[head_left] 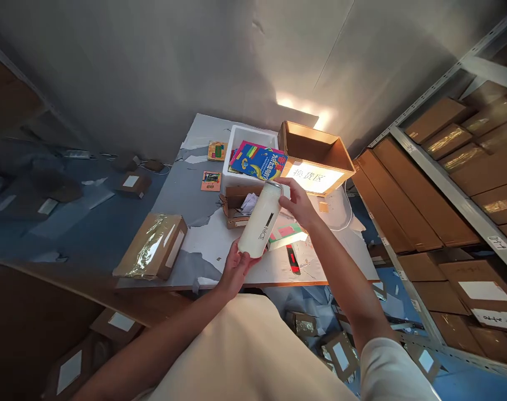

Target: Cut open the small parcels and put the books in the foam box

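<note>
Left hand (235, 268) cupping bottle (261, 220), right hand (297, 201) gripping top

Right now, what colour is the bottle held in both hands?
Creamy white bottle with a black vertical marking, seen best in the head view.

Beyond hands on worktop (203, 234): white foam box (242, 137) holding colourful booklets (259, 160), open cardboard box (314, 156) just right of it. Left of hands: taped parcel (152, 246). Far right: metal shelving (454, 195) stacked with cartons. Below hands: red-black cutter (292, 259).
</note>
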The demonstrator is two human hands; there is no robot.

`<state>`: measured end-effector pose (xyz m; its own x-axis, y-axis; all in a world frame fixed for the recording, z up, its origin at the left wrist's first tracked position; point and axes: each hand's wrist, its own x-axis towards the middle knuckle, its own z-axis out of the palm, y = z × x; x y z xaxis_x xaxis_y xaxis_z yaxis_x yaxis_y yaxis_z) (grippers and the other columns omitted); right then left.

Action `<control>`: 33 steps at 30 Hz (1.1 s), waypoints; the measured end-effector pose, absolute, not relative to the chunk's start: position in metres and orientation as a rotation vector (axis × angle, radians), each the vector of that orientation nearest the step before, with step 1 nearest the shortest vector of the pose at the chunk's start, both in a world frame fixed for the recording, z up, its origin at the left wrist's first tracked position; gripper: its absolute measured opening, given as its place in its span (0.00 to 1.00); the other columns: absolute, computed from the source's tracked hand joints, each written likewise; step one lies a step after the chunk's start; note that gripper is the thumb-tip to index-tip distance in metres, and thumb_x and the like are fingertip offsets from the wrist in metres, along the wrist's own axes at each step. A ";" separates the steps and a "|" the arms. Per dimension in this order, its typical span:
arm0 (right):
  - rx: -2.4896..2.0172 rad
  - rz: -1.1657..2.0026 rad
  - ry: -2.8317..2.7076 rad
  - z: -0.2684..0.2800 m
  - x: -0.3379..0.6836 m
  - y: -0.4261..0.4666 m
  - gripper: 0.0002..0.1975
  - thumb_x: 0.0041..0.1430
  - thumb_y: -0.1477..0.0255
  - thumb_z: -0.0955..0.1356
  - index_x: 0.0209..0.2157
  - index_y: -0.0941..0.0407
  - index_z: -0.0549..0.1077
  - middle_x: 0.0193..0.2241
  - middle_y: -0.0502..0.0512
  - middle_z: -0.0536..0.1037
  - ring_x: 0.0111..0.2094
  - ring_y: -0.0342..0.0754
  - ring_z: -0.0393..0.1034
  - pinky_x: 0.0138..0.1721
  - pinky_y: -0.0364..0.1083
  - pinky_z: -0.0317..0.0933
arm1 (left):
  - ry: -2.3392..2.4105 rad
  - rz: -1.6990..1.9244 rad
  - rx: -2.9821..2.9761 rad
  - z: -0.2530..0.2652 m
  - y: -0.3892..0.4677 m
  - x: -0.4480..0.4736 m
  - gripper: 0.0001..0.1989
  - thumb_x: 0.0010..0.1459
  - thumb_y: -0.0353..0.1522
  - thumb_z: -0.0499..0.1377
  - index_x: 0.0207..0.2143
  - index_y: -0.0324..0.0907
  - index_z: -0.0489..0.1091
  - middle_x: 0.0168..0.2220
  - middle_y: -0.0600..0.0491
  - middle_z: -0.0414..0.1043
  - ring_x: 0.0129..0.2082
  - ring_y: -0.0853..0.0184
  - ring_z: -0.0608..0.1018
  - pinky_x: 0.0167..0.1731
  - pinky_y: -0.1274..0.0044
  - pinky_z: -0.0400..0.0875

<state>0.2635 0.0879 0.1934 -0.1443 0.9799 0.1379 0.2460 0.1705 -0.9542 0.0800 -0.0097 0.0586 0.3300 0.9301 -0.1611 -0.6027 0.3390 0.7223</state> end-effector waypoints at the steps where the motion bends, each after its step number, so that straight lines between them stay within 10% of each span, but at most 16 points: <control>1: -1.171 1.129 -1.568 0.194 0.264 0.085 0.32 0.45 0.46 0.70 0.50 0.47 0.68 0.52 0.54 0.70 0.52 0.54 0.65 0.46 0.52 0.66 | 0.612 1.068 0.598 0.059 -0.010 0.079 0.34 0.50 0.53 0.61 0.55 0.45 0.63 0.50 0.43 0.73 0.47 0.56 0.78 0.53 0.61 0.68; 9: -1.156 1.241 -1.377 0.185 0.263 0.077 0.27 0.49 0.48 0.69 0.47 0.46 0.64 0.47 0.52 0.72 0.41 0.49 0.70 0.35 0.47 0.67 | 0.639 1.043 0.559 0.052 -0.015 0.081 0.33 0.47 0.55 0.61 0.42 0.36 0.73 0.49 0.39 0.74 0.52 0.50 0.74 0.50 0.59 0.70; 16: -1.227 1.034 -1.382 0.175 0.263 0.074 0.29 0.43 0.49 0.72 0.42 0.50 0.64 0.45 0.52 0.70 0.42 0.48 0.67 0.36 0.45 0.65 | 0.751 1.124 0.648 0.056 -0.018 0.079 0.40 0.46 0.48 0.66 0.59 0.47 0.58 0.54 0.45 0.71 0.54 0.57 0.73 0.52 0.62 0.69; 26: -1.175 1.133 -1.390 0.172 0.274 0.068 0.26 0.46 0.49 0.71 0.41 0.48 0.61 0.45 0.52 0.70 0.37 0.46 0.67 0.30 0.43 0.63 | 0.693 1.050 0.495 0.047 -0.021 0.088 0.39 0.47 0.59 0.57 0.43 0.33 0.72 0.45 0.37 0.76 0.47 0.50 0.77 0.50 0.58 0.70; 33: -1.210 1.079 -1.429 0.159 0.289 0.071 0.36 0.41 0.47 0.73 0.50 0.46 0.64 0.49 0.55 0.68 0.46 0.51 0.67 0.42 0.49 0.66 | 0.717 1.094 0.562 0.042 -0.016 0.092 0.38 0.49 0.53 0.62 0.58 0.49 0.57 0.57 0.45 0.67 0.47 0.57 0.78 0.50 0.62 0.71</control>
